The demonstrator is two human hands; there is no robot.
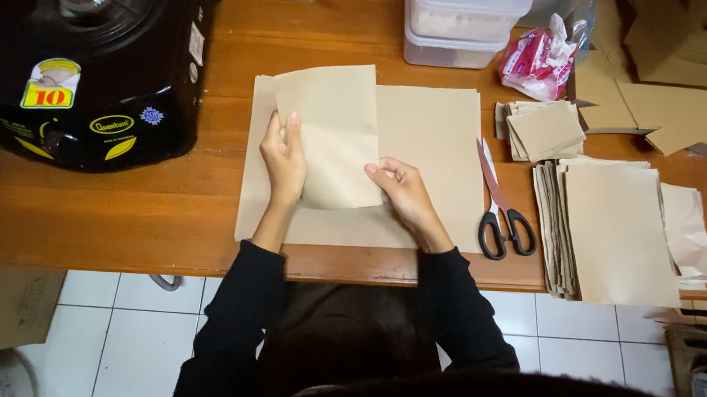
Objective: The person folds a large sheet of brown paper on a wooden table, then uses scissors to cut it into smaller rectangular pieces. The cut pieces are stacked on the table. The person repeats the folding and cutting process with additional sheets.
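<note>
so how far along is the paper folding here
Done: a stack of tan folded sheets and a smaller pile lie right of the scissors. In hand: the left hand and right hand hold a folded brown sheet over a larger flat sheet. Left: that flat sheet, plus uncut brown paper at the far right.

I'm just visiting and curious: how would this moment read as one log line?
left hand: holds folded paper | right hand: on its edge | under: large sheet | right: scissors, paper stack

Single head view — looking steeply down, close over the wooden table (141, 225).
</note>
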